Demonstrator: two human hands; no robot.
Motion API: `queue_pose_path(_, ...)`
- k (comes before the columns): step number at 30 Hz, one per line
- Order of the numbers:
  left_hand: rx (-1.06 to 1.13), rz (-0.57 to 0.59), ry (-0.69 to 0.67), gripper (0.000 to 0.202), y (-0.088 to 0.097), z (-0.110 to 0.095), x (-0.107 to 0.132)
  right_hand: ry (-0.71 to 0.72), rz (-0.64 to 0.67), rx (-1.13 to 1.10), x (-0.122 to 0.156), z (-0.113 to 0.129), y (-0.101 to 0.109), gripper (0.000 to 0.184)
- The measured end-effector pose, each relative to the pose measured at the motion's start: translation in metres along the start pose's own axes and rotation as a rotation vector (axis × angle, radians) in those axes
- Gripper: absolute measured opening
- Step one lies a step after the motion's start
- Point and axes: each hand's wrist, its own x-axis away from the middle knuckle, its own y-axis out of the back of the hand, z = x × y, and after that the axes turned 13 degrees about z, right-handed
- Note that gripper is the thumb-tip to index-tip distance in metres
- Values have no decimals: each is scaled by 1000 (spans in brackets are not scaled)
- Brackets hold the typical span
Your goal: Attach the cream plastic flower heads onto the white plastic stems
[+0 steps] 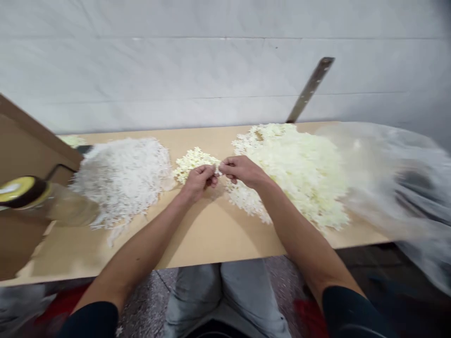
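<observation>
My left hand (201, 180) and my right hand (244, 170) meet over the middle of the table, fingers pinched together. Between the fingertips shows a small pale piece (217, 169), too small and blurred to make out fully; both hands seem to grip it. Just behind my left hand lies a small heap of pale yellow flower-shaped pieces (193, 158). A much larger heap of similar flower-shaped pieces (303, 169) spreads to the right, beside my right wrist. On the left is a broad heap of thin white strips (125, 176).
A clear jar with a yellow lid (73, 206) lies at the left, near a cardboard box (21, 141). Clear plastic sheeting (380, 164) covers the table's right end. A perforated metal strip (310, 89) leans on the tiled wall (176, 65). The tan tabletop (211, 234) ends above my knees.
</observation>
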Motion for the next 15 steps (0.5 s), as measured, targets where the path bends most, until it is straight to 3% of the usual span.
queue_pose_path(6,38,84,42,38,0,3,-1,1,62,-149,4,-15,4,42)
queue_pose_path(15,87,45,70,31,-2,4,-1,5,-30,88,5,-26,-6,38)
